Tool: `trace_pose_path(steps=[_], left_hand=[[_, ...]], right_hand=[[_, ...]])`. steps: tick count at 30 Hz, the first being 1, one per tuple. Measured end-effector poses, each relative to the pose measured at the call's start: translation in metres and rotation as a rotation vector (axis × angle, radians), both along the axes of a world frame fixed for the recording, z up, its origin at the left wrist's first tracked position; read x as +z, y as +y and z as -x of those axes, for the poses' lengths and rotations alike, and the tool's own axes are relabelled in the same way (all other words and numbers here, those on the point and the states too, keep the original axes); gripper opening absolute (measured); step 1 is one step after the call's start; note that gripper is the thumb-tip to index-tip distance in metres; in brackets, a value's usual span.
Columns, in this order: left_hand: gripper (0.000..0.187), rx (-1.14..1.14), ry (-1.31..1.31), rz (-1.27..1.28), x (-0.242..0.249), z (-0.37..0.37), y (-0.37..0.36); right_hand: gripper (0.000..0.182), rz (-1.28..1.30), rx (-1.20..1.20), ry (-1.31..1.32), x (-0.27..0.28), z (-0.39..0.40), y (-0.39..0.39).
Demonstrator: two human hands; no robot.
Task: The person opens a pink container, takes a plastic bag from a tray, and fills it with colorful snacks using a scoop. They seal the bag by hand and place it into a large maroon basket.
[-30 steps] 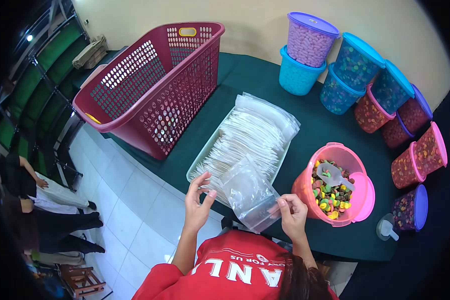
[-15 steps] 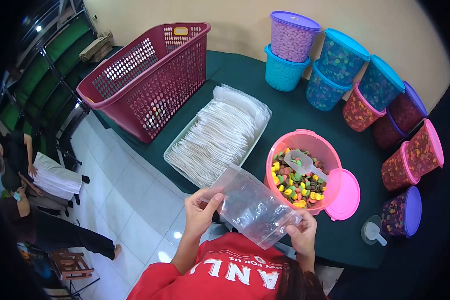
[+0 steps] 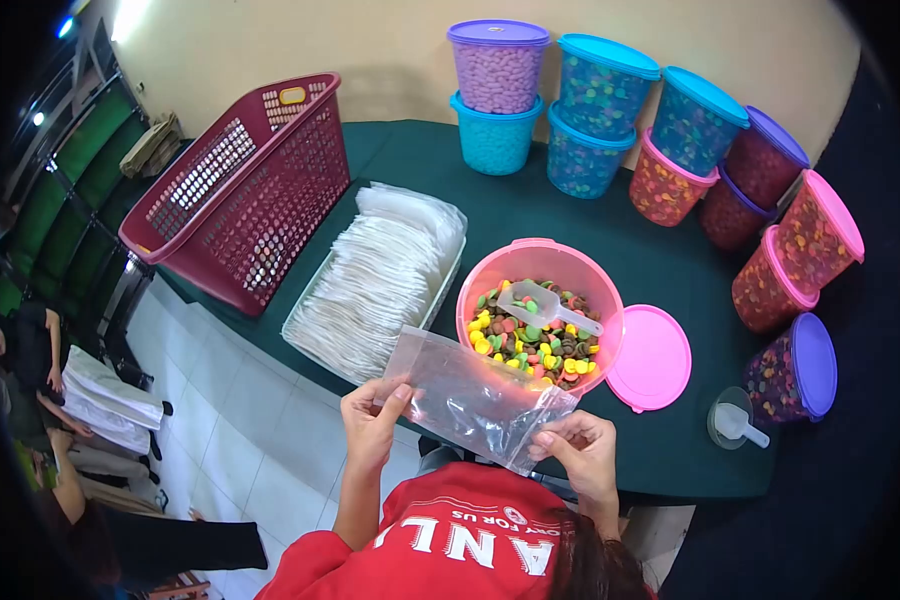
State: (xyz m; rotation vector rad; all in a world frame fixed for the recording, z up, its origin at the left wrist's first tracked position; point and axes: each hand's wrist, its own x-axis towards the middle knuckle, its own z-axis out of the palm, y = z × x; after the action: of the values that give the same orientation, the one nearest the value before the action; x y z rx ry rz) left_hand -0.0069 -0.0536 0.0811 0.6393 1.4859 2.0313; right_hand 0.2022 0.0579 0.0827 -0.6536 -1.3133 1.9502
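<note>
A clear plastic zip bag (image 3: 470,395), flat and see-through, is stretched between my two hands above the table's front edge. My left hand (image 3: 375,415) pinches its left end. At the zip end, my right hand (image 3: 580,450) grips the bag between thumb and fingers. Just beyond the bag stands a pink tub (image 3: 610,290) holding colourful button-shaped sweets (image 3: 530,345) in yellow, green, pink and brown. A translucent scoop (image 3: 545,305) rests on the sweets. To the left, a pale tray (image 3: 435,300) is packed with a row of white flat packets (image 3: 370,275).
A maroon laundry basket (image 3: 240,210) stands at the back left. Stacked lidded tubs (image 3: 605,90) line the back and right. The pink lid (image 3: 650,360) lies beside the open tub, and a small bowl with a scoop (image 3: 735,425) sits further right. People (image 3: 50,380) are at the far left.
My view has shifted, so the table's contents appear further left. The bag stays in both hands; my right hand's fingers have shifted at the zip end.
</note>
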Motion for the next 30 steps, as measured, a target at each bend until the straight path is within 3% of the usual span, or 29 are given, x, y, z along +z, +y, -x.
trace_pose_path(steps=[1,2,3,5,7,9,11,13,15,16,17,20,25,28,29,30], left_hand=[[0.015,-0.006,-0.006,0.04,-0.001,0.004,0.0],[0.032,-0.106,-0.004,0.138,-0.002,0.011,-0.005],[0.032,-0.111,-0.002,0.136,-0.001,0.012,-0.001],[0.068,0.297,0.812,0.126,0.003,0.011,0.007],[0.095,-0.073,1.162,0.063,0.027,-0.002,0.002],[0.101,-0.515,1.264,0.068,0.037,-0.019,0.016],[0.108,-0.695,1.355,0.064,0.036,-0.022,0.032],[0.104,-0.639,1.4,0.039,0.026,-0.017,0.038],[0.093,-0.661,1.246,-0.052,0.025,-0.009,0.039],[0.072,-0.628,1.226,-0.088,0.026,-0.008,0.038],[0.072,-0.625,1.225,-0.087,0.023,-0.005,0.035],[0.043,-0.592,1.05,-0.112,0.019,0.005,0.029],[0.038,-0.526,1.085,-0.073,0.018,0.016,0.021],[0.038,-0.406,1.227,-0.01,0.019,0.018,0.025],[0.039,-0.337,1.311,0.041,0.017,0.017,0.028],[0.038,-0.34,1.306,0.088,0.014,0.018,0.031]], right_hand=[[0.007,-0.001,-0.011,0.003,-0.001,0.0,0.002],[0.007,-0.017,-0.011,-0.012,-0.002,-0.001,0.004],[0.006,-0.034,-0.008,-0.027,-0.003,-0.001,0.006],[0.006,-0.036,0.013,-0.039,0.0,-0.004,0.01],[0.006,-0.034,0.03,-0.056,0.004,0.0,0.01],[0.007,-0.01,0.14,-0.079,0.01,0.006,0.006],[0.007,0.029,0.157,-0.109,0.014,0.014,-0.001],[0.008,-0.024,0.179,-0.157,0.016,0.02,-0.004],[0.009,-0.023,0.173,-0.158,0.016,0.023,-0.004],[0.009,-0.01,0.178,-0.136,0.015,0.025,-0.004],[0.01,0.003,0.184,-0.115,0.014,0.027,-0.004],[0.01,0.035,0.208,-0.087,0.008,0.032,-0.003],[0.01,0.018,0.173,-0.097,0.01,0.055,-0.007],[0.012,-0.476,-0.155,-0.32,0.01,0.075,-0.009],[0.012,-0.477,-0.157,-0.318,0.015,0.079,-0.01],[0.014,-0.682,-0.208,-0.419,0.021,0.081,-0.011]])
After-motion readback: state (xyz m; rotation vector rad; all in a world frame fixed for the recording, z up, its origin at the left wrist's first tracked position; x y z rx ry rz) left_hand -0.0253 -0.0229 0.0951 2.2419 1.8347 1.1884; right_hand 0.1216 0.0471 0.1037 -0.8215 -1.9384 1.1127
